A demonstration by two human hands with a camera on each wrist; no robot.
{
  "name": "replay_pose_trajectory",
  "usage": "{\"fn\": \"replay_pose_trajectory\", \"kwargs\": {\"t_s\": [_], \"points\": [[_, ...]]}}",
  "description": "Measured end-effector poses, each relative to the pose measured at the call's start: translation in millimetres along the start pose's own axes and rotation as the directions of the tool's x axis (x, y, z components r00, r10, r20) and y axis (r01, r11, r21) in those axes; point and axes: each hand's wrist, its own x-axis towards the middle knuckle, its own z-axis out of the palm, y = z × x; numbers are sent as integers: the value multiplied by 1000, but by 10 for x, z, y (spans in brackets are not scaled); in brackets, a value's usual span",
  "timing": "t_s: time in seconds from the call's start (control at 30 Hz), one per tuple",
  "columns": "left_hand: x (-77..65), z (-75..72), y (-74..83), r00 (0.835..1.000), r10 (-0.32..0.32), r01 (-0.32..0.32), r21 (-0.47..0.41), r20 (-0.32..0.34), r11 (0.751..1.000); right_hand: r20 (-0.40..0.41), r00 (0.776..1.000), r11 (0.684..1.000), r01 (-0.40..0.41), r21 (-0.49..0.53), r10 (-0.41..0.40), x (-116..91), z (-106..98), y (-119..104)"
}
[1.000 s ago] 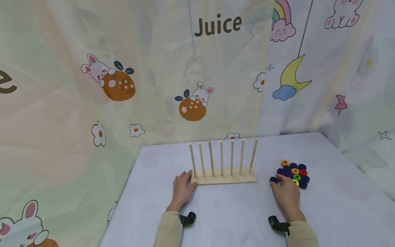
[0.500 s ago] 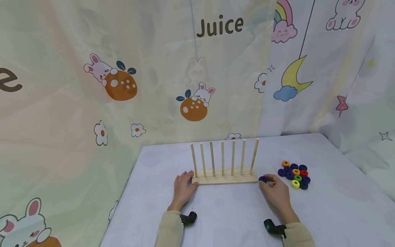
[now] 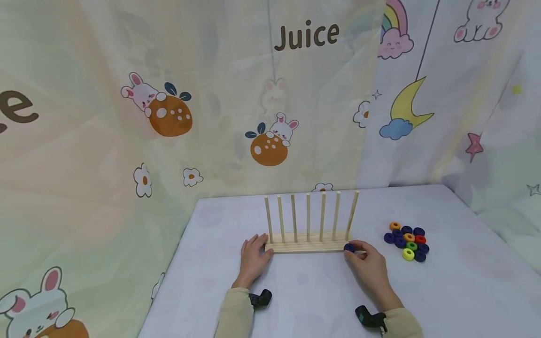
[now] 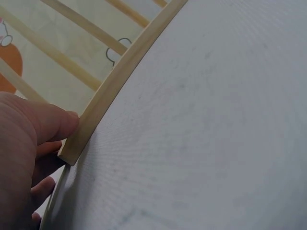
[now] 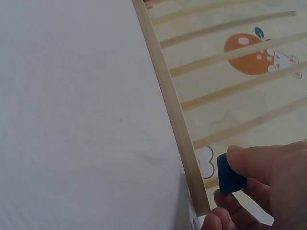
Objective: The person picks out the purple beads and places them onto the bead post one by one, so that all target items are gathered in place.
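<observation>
1. Spreading behind everything, a cloth backdrop (image 3: pixel 220 155) is showing printed rabbits (image 3: pixel 281 129) and a yellow moon (image 3: pixel 401 103).
2. Below it, a white-covered table (image 3: pixel 313 291) is filling the lower middle.
3. A wooden rack (image 3: pixel 308 247) is standing on the table, its seven pegs (image 3: pixel 308 218) pointing up.
4. The left hand (image 3: pixel 253 260) is gripping the rack's left end, closed around it, thumb in front.
5. The right hand (image 3: pixel 371 267) is pinching, thumb against fingers, just beside the rack's right end.
6. Mixed-colour rings (image 3: pixel 411 242) are lying clustered farther right, apart from the rack.
7. One dark blue ring (image 3: pixel 349 247) is sitting in that pinch; whether it is touching the rack is unclear.
</observation>
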Motion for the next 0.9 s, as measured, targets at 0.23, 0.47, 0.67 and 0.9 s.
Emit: {"fn": "replay_pose_trajectory", "kwargs": {"t_s": [0.23, 0.47, 0.67, 0.9], "points": [[1, 26, -22, 1000, 5, -5, 2, -12, 1000, 6, 999, 998, 49, 33, -50, -29, 80, -58], [-16, 37, -30, 1000, 5, -5, 13, -7, 1000, 20, 999, 998, 29, 63, -30, -62, 176, -109], [-11, 17, -6, 1000, -9, 9, -10, 10, 1000, 28, 999, 996, 33, 81, -35, -79, 239, -135], [-8, 10, -10, 1000, 20, -20, 4, -7, 1000, 47, 996, 993, 72, 93, -76, -121, 344, -213]]}}
